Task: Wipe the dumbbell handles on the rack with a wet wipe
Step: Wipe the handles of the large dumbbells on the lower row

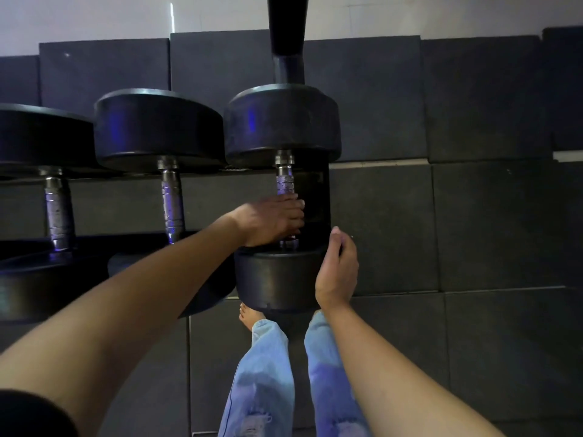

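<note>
Two arms out: L hand [274, 220] tight round rt dumbbell handle [285, 182], R hand [337, 269] slack, half-curled by weight [277, 279].

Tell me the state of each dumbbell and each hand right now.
Right dumbbell: on the rack, handle gripped by the left hand.
Middle dumbbell: on the rack, handle bare, untouched.
Left dumbbell: on the rack, handle bare, untouched.
Left hand: fingers curled round the right dumbbell's handle.
Right hand: loosely curled beside the right dumbbell's near head, nothing seen in it.
Wipe: not visible.
</note>
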